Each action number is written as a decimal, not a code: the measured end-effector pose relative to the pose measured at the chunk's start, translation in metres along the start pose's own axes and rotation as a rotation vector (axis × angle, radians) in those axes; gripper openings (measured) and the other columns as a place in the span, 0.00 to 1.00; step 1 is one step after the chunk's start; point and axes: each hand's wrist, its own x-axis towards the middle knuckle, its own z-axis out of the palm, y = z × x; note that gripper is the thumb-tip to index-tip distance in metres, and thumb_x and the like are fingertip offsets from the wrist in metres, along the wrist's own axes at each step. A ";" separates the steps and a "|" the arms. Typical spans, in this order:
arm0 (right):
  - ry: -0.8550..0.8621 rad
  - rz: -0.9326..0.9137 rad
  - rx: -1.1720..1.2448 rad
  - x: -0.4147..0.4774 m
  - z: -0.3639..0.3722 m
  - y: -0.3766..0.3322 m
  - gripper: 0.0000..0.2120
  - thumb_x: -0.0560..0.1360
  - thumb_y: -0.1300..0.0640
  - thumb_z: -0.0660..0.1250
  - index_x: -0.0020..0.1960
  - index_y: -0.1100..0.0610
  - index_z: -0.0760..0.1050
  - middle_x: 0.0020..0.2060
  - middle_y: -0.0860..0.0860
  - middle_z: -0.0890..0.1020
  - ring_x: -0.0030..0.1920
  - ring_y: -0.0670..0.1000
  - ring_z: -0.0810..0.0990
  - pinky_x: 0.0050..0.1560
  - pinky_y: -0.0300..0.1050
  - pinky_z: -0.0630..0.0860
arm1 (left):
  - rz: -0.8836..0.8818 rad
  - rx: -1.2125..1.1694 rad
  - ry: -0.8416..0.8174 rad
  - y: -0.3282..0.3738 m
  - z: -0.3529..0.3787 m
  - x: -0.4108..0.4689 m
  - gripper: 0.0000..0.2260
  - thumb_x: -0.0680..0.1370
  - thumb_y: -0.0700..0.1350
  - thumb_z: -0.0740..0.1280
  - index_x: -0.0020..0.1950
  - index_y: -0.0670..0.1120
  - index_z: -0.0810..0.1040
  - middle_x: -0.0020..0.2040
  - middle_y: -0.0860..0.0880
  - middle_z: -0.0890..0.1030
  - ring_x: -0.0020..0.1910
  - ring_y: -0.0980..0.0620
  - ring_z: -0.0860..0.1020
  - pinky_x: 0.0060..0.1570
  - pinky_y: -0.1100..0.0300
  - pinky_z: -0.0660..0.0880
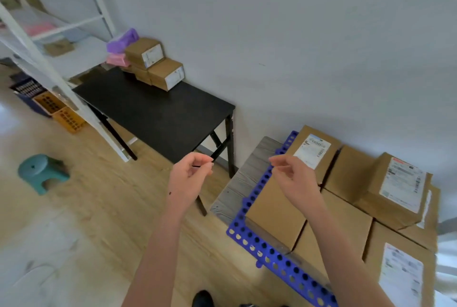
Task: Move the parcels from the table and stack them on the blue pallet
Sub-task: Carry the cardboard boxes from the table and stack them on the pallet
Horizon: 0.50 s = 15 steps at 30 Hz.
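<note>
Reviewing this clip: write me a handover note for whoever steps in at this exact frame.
Hands: left hand and right hand both empty, fingers loosely curled, raised between table and pallet.
Black table: small stack of cardboard parcels at its far corner, purple packet and pink packet beside them.
Blue pallet: a layer of stacked parcels, with a top parcel above it.
Left: carry the table's remaining parcels over and stack them.
</note>
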 end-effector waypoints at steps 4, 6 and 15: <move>-0.077 -0.027 0.004 0.013 0.057 -0.036 0.12 0.76 0.60 0.64 0.53 0.44 0.77 0.47 0.39 0.80 0.47 0.35 0.77 0.45 0.29 0.71 | 0.002 -0.005 0.065 -0.016 -0.059 0.019 0.05 0.75 0.39 0.68 0.45 0.50 0.80 0.40 0.55 0.82 0.41 0.59 0.81 0.45 0.61 0.78; -0.106 -0.047 0.006 0.017 0.085 -0.053 0.12 0.77 0.60 0.64 0.51 0.43 0.76 0.46 0.39 0.80 0.46 0.34 0.77 0.45 0.29 0.71 | -0.010 -0.015 0.075 -0.026 -0.085 0.023 0.06 0.75 0.40 0.68 0.44 0.52 0.79 0.39 0.58 0.82 0.39 0.62 0.80 0.41 0.64 0.76; -0.348 -0.119 -0.049 0.047 0.186 -0.106 0.11 0.77 0.60 0.65 0.51 0.43 0.77 0.46 0.41 0.81 0.49 0.40 0.79 0.50 0.33 0.74 | -0.152 -0.107 0.164 -0.078 -0.162 0.042 0.05 0.75 0.39 0.68 0.43 0.49 0.79 0.43 0.49 0.82 0.46 0.46 0.81 0.50 0.51 0.78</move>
